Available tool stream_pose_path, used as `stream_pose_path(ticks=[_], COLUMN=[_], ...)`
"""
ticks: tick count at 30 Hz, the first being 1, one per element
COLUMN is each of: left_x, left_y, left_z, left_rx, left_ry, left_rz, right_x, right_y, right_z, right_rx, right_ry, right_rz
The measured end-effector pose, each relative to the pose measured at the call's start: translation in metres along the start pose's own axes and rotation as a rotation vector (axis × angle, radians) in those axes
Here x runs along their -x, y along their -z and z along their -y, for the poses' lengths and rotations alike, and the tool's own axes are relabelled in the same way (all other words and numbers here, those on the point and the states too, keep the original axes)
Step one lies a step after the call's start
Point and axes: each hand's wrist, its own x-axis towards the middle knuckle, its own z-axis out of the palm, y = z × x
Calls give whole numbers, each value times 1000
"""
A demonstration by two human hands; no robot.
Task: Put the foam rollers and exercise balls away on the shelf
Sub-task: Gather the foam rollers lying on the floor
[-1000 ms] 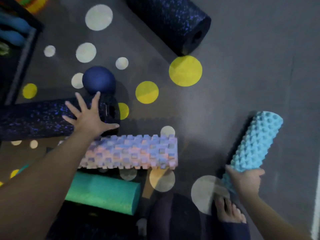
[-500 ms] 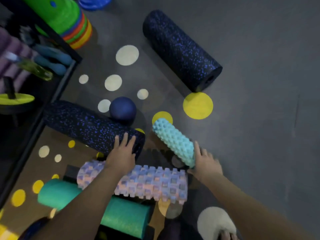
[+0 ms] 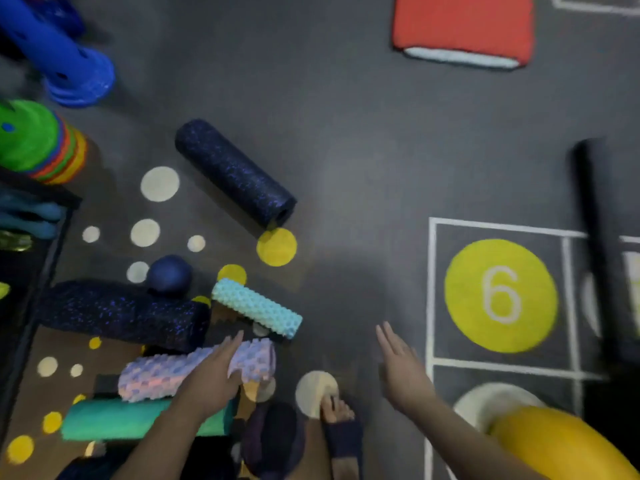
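Down by the shelf (image 3: 48, 258) at the left edge, most of the rollers sit bunched up on the floor (image 3: 363, 150). A lavender gridded roller (image 3: 162, 374) lies on a teal roller (image 3: 114, 420), with a dark speckled roller (image 3: 124, 311) just behind it and a navy ball (image 3: 169, 274) touching that one. A light blue bumpy roller (image 3: 258, 308) lies just beside the pile. It looks like staging, so everything goes up in one batch.

The left hand (image 3: 214, 372) lies flat on the lavender one with straight fingers, probably to stop it rolling off. The right hand (image 3: 398, 365) hovers over bare floor, fingers spread, holding nothing. A second speckled roller (image 3: 235, 173) lies well apart, and a yellow ball (image 3: 561, 445) sits at bottom right.

Flooring is dark grey matting with pale and yellow dots, plus a hopscotch square (image 3: 500, 296) marked 6 and a red mat (image 3: 464, 26).
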Motion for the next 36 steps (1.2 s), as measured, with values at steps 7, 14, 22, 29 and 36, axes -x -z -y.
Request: stream_pose_path(ticks=[7, 14, 22, 29, 36], left_x=[9, -42, -175, -259, -350], left_y=[96, 156, 222, 236, 189], left_z=[-229, -281, -233, -206, -171], left_rx=[180, 415, 687, 784, 995], left_ry=[-213, 58, 347, 543, 703], left_rz=[-49, -163, -222, -362, -420], right_x=[58, 10, -178, -331, -479], right_y=[145, 239, 314, 294, 250], right_z=[-34, 6, 110, 202, 261], right_rx=[-139, -170, -32, -63, 57], right_ry=[-145, -12, 233, 278, 178], right_rz=[-208, -254, -59, 180, 424])
